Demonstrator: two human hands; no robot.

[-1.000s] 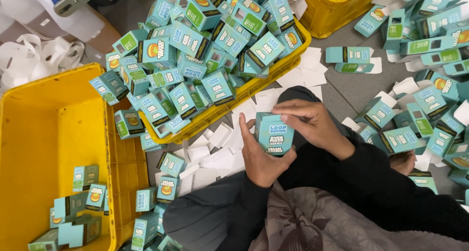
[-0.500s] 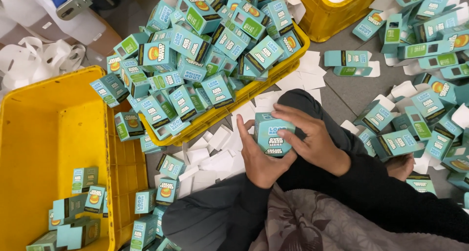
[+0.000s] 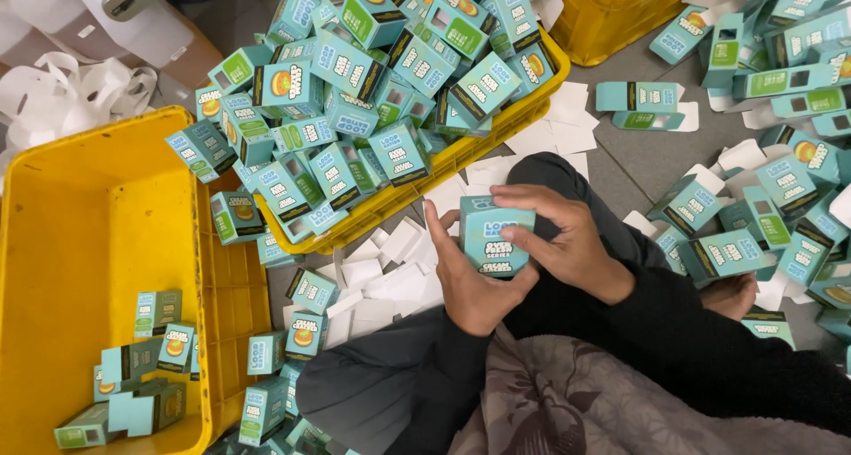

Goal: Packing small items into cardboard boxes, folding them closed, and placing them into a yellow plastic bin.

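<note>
Lowered slightly since before, both hands' fingers (image 3: 532, 242) clasp one teal box (image 3: 493, 235) beside the heaped yellow crate (image 3: 523, 118).

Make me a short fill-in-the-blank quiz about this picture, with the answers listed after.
1. Both hands, the left hand and the right hand, hold one small ____ box.
2. The heaped crate and the crate at the left are both coloured ____.
3. The crate at the left holds far ____ boxes than the heaped one.
4. The paper slips strewn on the floor are ____.

Answers: teal; yellow; fewer; white
</note>
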